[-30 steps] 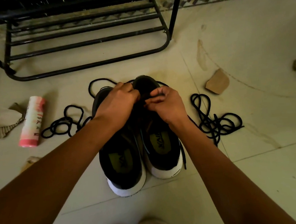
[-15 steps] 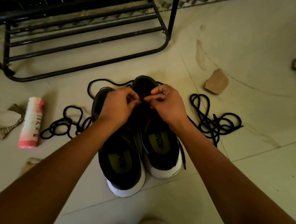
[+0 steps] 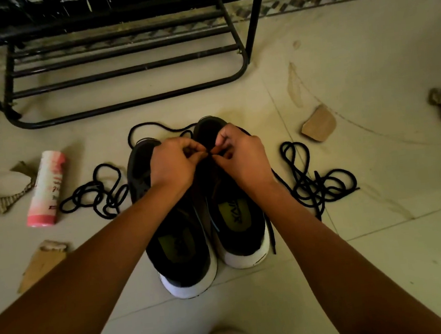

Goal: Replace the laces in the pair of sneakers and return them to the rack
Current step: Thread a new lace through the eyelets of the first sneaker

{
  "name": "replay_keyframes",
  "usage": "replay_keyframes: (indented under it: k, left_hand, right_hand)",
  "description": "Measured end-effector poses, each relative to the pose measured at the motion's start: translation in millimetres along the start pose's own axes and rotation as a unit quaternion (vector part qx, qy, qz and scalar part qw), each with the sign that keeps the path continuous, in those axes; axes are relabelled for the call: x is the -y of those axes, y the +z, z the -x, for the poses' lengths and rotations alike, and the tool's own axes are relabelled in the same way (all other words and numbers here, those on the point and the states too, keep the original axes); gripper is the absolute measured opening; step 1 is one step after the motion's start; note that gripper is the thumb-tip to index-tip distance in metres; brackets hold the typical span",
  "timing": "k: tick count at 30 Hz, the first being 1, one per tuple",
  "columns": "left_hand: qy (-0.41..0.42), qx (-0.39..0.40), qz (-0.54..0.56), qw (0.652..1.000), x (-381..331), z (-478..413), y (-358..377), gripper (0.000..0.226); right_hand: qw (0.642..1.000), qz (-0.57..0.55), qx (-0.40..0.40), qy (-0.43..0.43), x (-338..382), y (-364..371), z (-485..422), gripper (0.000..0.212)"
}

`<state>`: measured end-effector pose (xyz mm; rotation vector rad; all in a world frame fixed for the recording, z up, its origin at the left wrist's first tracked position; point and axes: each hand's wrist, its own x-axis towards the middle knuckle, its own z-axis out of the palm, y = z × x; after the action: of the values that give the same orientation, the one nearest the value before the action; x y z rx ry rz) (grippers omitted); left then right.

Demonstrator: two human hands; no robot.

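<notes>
Tiled floor (image 3: pixel 384 258); sneaker (image 3: pixel 235 215) logo illegible.

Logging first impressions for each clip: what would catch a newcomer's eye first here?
The left hand and right hand meet mid-frame over the toes of a pair of black sneakers, pinching a black lace. Loose laces sprawl on the floor on both sides of the pair, and a black rack stands beyond.
</notes>
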<state>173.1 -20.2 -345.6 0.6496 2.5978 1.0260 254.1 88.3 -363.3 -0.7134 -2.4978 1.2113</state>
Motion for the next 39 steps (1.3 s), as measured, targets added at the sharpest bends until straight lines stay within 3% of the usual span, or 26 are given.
replay_keyframes:
  k: [6, 11, 18, 21, 26, 29, 39]
  left_hand:
    - [0.055, 0.011, -0.069, 0.996, -6, 4, -3, 0.019]
    - [0.038, -0.006, -0.098, 0.994, -13, 8, 2, 0.018]
    - [0.048, 0.047, -0.18, 0.981, -18, 8, -4, 0.022]
    - [-0.02, 0.137, -0.115, 0.984, -24, 16, -11, 0.016]
    - [-0.138, 0.302, 0.043, 0.942, -34, 25, -28, 0.013]
    - [-0.136, 0.357, 0.02, 0.924, -40, 27, -30, 0.023]
    - [-0.207, 0.307, 0.012, 0.929, -31, 31, -15, 0.007]
  right_hand:
    - [0.998, 0.047, 0.008, -0.03, 0, 2, -1, 0.024]
    - [0.997, 0.067, 0.009, -0.045, 3, 0, 0, 0.021]
    - [0.989, 0.101, 0.091, -0.066, 9, -8, -6, 0.023]
    - [0.988, 0.093, 0.11, -0.061, 8, -14, -9, 0.027]
    - [0.991, 0.058, 0.11, -0.052, 0, -21, -4, 0.033]
    - [0.99, 0.04, 0.124, -0.048, 0, -20, -3, 0.033]
    - [0.984, -0.006, 0.162, 0.077, 16, -64, 20, 0.029]
